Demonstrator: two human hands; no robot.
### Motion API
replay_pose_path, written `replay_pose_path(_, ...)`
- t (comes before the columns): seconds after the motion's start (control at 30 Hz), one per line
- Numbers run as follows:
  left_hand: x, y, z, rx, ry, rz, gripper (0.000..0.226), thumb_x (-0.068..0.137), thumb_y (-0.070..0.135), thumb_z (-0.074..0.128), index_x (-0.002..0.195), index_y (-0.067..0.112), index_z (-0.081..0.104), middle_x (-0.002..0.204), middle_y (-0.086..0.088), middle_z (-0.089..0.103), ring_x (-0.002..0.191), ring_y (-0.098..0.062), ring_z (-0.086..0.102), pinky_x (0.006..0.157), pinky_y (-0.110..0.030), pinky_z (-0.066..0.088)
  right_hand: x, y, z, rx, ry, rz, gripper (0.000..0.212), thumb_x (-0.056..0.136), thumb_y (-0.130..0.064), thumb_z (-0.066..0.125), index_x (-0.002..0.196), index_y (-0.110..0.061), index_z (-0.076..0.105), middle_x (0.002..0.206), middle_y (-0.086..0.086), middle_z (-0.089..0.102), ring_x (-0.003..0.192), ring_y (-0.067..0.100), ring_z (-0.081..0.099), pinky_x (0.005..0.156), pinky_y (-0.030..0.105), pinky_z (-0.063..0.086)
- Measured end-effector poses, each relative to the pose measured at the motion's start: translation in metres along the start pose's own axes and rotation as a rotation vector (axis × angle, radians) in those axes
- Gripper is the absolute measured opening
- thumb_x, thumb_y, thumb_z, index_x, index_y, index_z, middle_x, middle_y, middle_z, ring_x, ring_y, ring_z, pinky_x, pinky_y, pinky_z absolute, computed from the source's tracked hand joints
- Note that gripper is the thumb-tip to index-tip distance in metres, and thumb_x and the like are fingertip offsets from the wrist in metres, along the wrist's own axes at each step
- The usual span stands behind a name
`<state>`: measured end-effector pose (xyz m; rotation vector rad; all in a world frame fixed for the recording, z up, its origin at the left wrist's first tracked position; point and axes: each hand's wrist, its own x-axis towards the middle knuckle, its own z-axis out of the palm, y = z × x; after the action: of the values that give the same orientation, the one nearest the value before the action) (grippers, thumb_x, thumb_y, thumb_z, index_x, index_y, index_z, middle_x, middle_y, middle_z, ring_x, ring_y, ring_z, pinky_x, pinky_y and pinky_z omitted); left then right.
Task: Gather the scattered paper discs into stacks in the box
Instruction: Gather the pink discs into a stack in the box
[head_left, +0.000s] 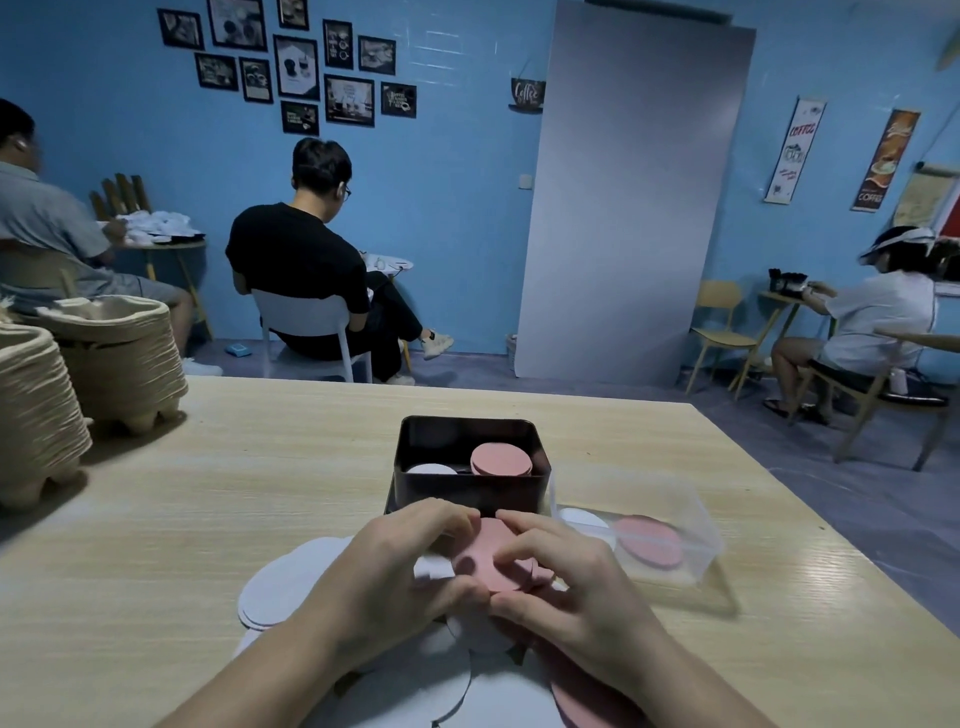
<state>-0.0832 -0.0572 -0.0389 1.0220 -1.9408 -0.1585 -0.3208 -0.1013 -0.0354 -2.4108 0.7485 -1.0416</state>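
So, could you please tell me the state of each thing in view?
Black box: open.
Pink stack: inside the box.
Pink discs: gripped by left hand and right hand.
White discs: loose on the table.
Clear cover: lying beside the box.

white discs (270, 587) half under forearms, lower pink disc (576, 701) cut by bottom edge

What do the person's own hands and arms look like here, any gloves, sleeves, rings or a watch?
Both are bare. The left hand and right hand wear no gloves, and no rings show on the visible fingers. The left forearm and right forearm are uncovered down to the picture's edge: no sleeve, watch or bracelet in view.
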Motion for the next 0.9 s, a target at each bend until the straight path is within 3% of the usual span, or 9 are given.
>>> replay_pose_path(0.13,-0.005,0.001,-0.007,-0.050,-0.026,-0.072,0.049,0.080,0.048,0.085,0.119,0.027,0.065,0.116,0.021,0.070,0.108,-0.001,0.069,0.086,-0.019,0.056,-0.002,-0.001,-0.001,0.025,0.043,-0.017,0.024,0.085,-0.046,0.081,0.098,-0.031,0.069,0.136,-0.007,0.065,0.136,0.001,0.053,0.101,0.019,0.045)
replay_pose_path(0.27,-0.006,0.000,-0.009,-0.032,-0.022,-0.059,0.029,0.085,0.028,0.081,0.110,0.022,0.068,0.110,0.019,0.074,0.104,-0.002,0.072,0.089,-0.019,0.055,-0.001,-0.004,-0.002,0.049,0.063,-0.010,0.026,0.082,-0.049,0.081,0.097,-0.032,0.068,0.135,-0.007,0.066,0.136,0.000,0.053,0.103,0.021,0.045)
replay_pose_path(0.4,-0.006,0.000,-0.005,-0.015,-0.015,-0.051,0.028,0.080,0.018,0.082,0.104,0.021,0.069,0.110,0.020,0.075,0.106,0.001,0.071,0.090,-0.012,0.051,-0.001,-0.004,-0.004,0.062,0.033,0.019,0.029,0.078,-0.045,0.085,0.093,-0.030,0.066,0.132,-0.009,0.067,0.139,-0.002,0.049,0.102,0.019,0.044)
replay_pose_path(0.5,-0.005,0.000,-0.003,0.044,-0.017,-0.005,0.027,0.077,0.018,0.084,0.099,0.023,0.068,0.100,0.026,0.071,0.093,0.010,0.068,0.081,-0.006,0.047,-0.001,-0.005,-0.005,0.042,-0.007,0.029,0.032,0.076,-0.046,0.087,0.093,-0.031,0.065,0.134,-0.008,0.066,0.140,-0.004,0.047,0.094,0.014,0.043)
replay_pose_path(0.63,-0.006,-0.002,-0.002,0.058,-0.039,0.041,0.023,0.079,0.021,0.083,0.094,0.028,0.068,0.096,0.020,0.071,0.089,-0.001,0.069,0.072,-0.024,0.056,-0.002,-0.006,-0.005,-0.017,-0.054,0.043,0.031,0.075,-0.044,0.086,0.094,-0.032,0.065,0.135,-0.010,0.063,0.134,-0.006,0.050,0.082,0.007,0.043)
replay_pose_path(0.8,-0.010,-0.006,0.000,-0.064,-0.118,-0.015,0.015,0.084,0.034,0.079,0.093,0.024,0.073,0.105,0.011,0.072,0.093,-0.012,0.070,0.062,-0.025,0.059,0.000,-0.005,-0.004,-0.118,-0.113,0.024,0.030,0.075,-0.046,0.085,0.088,-0.026,0.066,0.127,-0.012,0.062,0.115,-0.004,0.059,0.076,0.006,0.039)
replay_pose_path(0.9,-0.011,-0.008,0.000,-0.041,-0.120,-0.021,0.017,0.083,0.030,0.082,0.095,0.027,0.072,0.108,0.015,0.070,0.093,-0.011,0.070,0.064,-0.020,0.058,0.002,-0.005,-0.004,-0.120,-0.128,0.020,0.031,0.078,-0.048,0.084,0.088,-0.024,0.067,0.126,-0.010,0.062,0.113,-0.005,0.058,0.074,0.003,0.036)
